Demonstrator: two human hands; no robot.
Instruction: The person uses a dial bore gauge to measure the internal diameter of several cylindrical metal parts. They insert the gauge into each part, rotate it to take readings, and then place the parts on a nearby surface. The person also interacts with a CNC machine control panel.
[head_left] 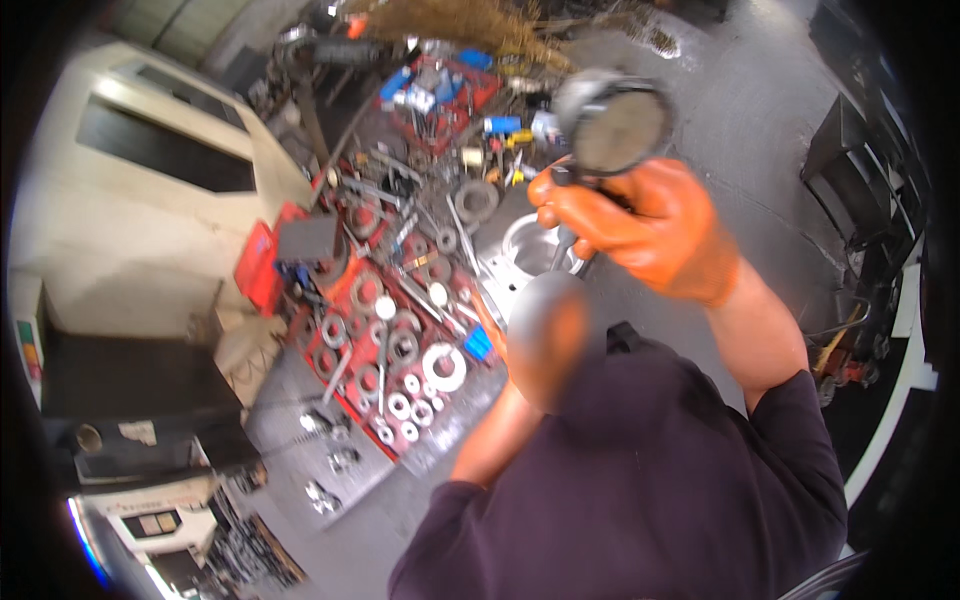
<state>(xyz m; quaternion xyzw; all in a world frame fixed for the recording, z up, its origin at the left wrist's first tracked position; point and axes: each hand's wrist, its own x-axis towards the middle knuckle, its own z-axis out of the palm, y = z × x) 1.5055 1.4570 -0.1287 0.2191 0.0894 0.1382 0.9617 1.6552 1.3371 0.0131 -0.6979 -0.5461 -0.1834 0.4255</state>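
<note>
My right hand (650, 230), in an orange work glove, is closed around a dial gauge and lifted over the floor. The gauge's round, black-rimmed dial (622, 130) is above the glove, and a thin stem runs down toward a silver machined metal part (500, 275) with a round bore. Whether the stem touches the part cannot be seen. My left hand (490, 325) has its fingers along the part's left edge, seeming to grip it. A blurred, rounded shiny shape (548, 335) hides most of that hand.
Left of my hands, a metal workbench (290, 420) carries red trays with several rings, washers and tools. A blue block (478, 344) lies near its edge. Farther left stands a cream machine cabinet (180, 200). Black equipment (850, 170) lines the right side.
</note>
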